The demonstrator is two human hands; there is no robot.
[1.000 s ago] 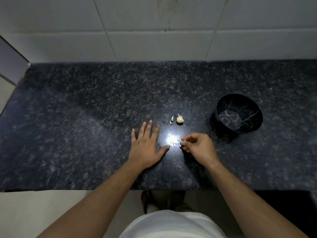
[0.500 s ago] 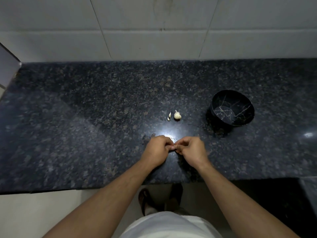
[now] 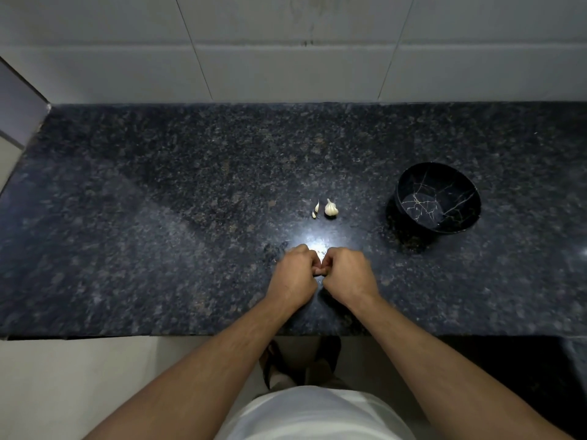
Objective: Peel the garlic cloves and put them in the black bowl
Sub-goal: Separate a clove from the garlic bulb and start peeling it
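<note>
At 6 o'clock of the bulb [image 3: 331, 208], left hand [image 3: 293, 276] and right hand [image 3: 346, 274] are curled together, contents hidden; the bowl [image 3: 409, 182] at 3 looks empty, so peeling is judged barely begun.

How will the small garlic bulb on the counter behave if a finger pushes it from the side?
The garlic bulb looks small and papery, so it is probably very light. Its rounded body on the polished granite counter suggests it would slide or roll instead of resisting. The thin sliver beside it could easily be knocked away.
</note>
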